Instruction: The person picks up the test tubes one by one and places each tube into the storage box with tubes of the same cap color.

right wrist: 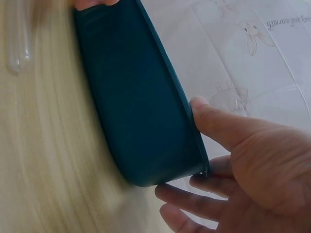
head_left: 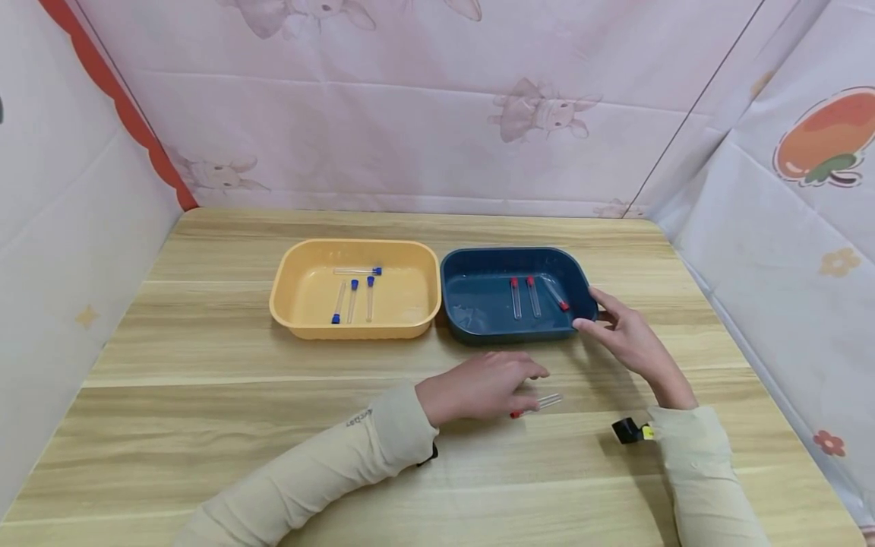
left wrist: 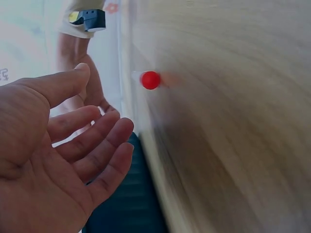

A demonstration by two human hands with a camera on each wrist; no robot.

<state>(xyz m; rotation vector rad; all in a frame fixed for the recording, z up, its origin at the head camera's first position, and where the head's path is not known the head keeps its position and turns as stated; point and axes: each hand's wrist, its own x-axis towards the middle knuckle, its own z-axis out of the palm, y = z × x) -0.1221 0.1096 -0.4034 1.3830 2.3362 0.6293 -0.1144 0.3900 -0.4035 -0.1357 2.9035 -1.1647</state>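
Observation:
My left hand (head_left: 488, 386) hovers over the table with fingers loosely bent and nothing between them, as the left wrist view also shows. Right by its thumb lies a clear test tube (head_left: 549, 400) with a red cap (left wrist: 150, 80); a second glass end seems to lie alongside. My right hand (head_left: 632, 334) grips the right end of the dark blue tray (right wrist: 138, 107), thumb on the rim and fingers underneath along the outer wall. Inside that tray are three red-capped test tubes (head_left: 533, 298), one of them slanted.
A yellow tray (head_left: 355, 332) stands left of the blue one, close against it, with several blue-capped test tubes (head_left: 370, 300) inside. Both stand on a wood-grain table (head_left: 225, 425). Printed cloth walls (head_left: 410, 129) rise behind and at the sides.

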